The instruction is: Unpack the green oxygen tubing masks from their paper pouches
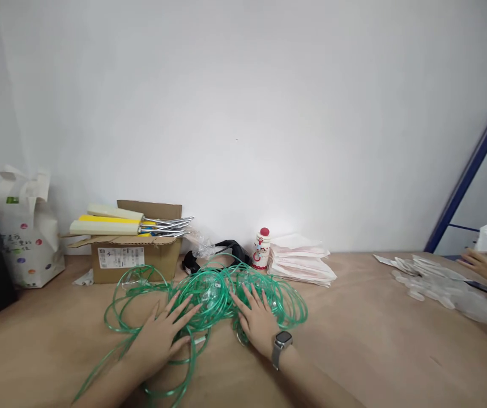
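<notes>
A tangled heap of green translucent tubing [199, 303] lies on the brown table in front of me, with clear plastic pieces among its loops. My left hand [162, 328] rests on the left part of the heap, fingers spread. On the right part lies my right hand [258, 317], its fingers also stretched out; a watch [283, 343] sits on that wrist. Neither hand grips anything. Some loops trail off toward the near left, below my left forearm.
Behind the heap stand a cardboard box [137, 266] with long-handled tools on it, a black strap-like item [237, 252], a bottle [261, 249] and stacked paper packets [298, 263]. A bag [31, 243] is left. Another person's hand [485, 266] is at right near clear plastic pieces [451, 294].
</notes>
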Demonstrator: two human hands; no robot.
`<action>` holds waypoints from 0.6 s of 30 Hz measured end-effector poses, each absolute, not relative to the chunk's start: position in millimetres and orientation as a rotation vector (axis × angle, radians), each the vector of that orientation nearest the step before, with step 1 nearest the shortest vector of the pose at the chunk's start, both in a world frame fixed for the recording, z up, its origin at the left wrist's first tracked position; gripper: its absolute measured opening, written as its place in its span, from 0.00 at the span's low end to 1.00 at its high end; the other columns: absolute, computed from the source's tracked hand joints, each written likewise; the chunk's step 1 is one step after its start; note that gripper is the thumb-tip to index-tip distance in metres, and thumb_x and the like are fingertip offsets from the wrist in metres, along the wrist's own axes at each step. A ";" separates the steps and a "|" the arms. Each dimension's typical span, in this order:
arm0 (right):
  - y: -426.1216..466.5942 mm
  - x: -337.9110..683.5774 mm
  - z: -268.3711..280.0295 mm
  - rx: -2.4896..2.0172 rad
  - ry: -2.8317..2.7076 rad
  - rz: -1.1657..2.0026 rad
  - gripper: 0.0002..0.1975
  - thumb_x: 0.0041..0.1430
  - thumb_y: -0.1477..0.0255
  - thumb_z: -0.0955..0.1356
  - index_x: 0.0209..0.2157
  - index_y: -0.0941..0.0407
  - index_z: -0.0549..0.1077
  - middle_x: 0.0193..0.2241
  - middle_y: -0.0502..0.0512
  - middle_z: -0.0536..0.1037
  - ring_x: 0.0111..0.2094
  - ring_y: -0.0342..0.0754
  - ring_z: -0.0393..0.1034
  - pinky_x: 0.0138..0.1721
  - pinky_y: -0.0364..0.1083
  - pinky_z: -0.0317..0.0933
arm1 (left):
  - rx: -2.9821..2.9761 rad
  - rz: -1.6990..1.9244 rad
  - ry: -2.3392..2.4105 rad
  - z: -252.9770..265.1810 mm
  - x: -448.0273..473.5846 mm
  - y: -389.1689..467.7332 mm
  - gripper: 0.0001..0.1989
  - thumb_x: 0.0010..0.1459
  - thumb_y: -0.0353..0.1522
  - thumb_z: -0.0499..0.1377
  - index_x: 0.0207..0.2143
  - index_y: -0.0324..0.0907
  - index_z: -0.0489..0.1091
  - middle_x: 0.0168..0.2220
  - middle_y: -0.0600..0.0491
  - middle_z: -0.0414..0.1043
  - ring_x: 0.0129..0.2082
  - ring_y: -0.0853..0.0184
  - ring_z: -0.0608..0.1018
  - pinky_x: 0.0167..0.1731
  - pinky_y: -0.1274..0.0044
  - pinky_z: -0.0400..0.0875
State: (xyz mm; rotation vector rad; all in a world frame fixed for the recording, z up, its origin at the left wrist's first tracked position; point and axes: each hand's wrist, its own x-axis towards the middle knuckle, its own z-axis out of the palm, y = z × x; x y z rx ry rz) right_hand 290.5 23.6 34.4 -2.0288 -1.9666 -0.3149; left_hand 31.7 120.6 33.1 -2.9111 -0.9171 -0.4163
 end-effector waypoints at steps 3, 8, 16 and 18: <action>31.0 308.8 32.8 -2.086 -1.854 -0.282 0.27 0.60 0.72 0.60 0.60 0.42 0.53 0.63 0.53 0.52 0.64 0.58 0.39 0.59 0.64 0.34 | -2.845 -0.425 -0.891 36.9 14.3 140.6 0.28 0.61 0.43 0.48 0.61 0.61 0.40 0.65 0.56 0.42 0.64 0.55 0.46 0.57 0.56 0.51; 32.4 335.0 27.7 -2.147 -1.665 -0.252 0.25 0.63 0.66 0.56 0.62 0.51 0.52 0.62 0.62 0.54 0.63 0.59 0.43 0.57 0.65 0.42 | -2.653 -0.632 -0.945 38.7 1.2 158.0 0.28 0.59 0.47 0.49 0.60 0.56 0.49 0.64 0.51 0.47 0.63 0.55 0.52 0.56 0.63 0.57; 21.1 352.7 42.6 -1.939 -1.720 -0.192 0.23 0.63 0.70 0.53 0.58 0.56 0.60 0.57 0.60 0.64 0.58 0.50 0.56 0.56 0.56 0.54 | -2.578 -0.941 -0.687 49.6 -12.9 113.1 0.22 0.60 0.33 0.49 0.57 0.50 0.59 0.62 0.50 0.55 0.56 0.61 0.67 0.50 0.71 0.66; 15.2 353.6 51.8 -1.884 -1.775 -0.174 0.23 0.60 0.76 0.54 0.54 0.56 0.66 0.54 0.59 0.67 0.56 0.49 0.59 0.56 0.55 0.55 | -2.546 -0.970 -0.640 50.9 -19.8 106.8 0.21 0.59 0.32 0.51 0.55 0.49 0.62 0.60 0.50 0.58 0.54 0.61 0.68 0.51 0.71 0.65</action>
